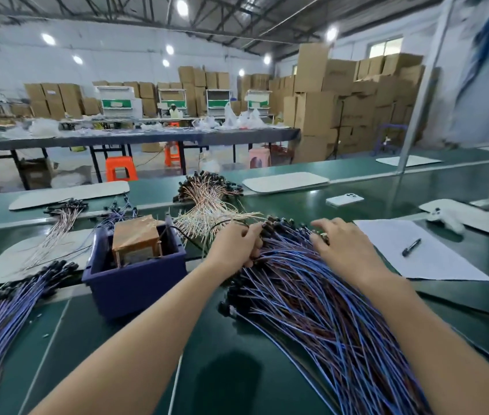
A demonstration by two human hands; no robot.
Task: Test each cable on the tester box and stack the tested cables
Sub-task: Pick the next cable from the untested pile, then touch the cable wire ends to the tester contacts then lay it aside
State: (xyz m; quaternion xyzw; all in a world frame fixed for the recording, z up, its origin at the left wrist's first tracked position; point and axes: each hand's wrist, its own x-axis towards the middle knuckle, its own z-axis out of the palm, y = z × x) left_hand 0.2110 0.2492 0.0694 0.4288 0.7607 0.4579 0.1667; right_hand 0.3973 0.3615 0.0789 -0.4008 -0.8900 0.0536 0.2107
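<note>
HEAD VIEW, one entry per item.

1. Left hand (pixel 237 247): fingers (pixel 253 236) curled round a clump of black plug ends at the far left edge of item 3. Grasping.
2. Right hand (pixel 343 244): fingers (pixel 324 224) bent down onto the plug ends at the same far edge. A small dark piece sits under the thumb; cannot tell whether it is pinched or only touched.
3. Heap of thin blue-and-brown cables with black plug ends (pixel 321 313): lies on the green table (pixel 225 369), under and below both sets of fingers. Long axis runs from the plug ends at the fingertips back toward the person and to the right. Plug ends point away from the person.
4. Brown tape-wrapped tester box (pixel 135 235): stands inside a dark blue plastic bin (pixel 135 286), just left of the left fingers and well apart from the right ones. The left hand is nearer. Judgement: a cable drawn from the heap must travel leftward, plug end first, to reach it.
5. Stack of like blue cables (pixel 3 313): beyond the bin, far left of both hands; likely the tested stack.
6. Sheaf of copper-and-white wires (pixel 207 205): just beyond the left fingertips.
7. White paper sheet (pixel 434 265) with black pen (pixel 411 247): right of the right fingers.
8. White phone (pixel 344 199): beyond the right fingers.
</note>
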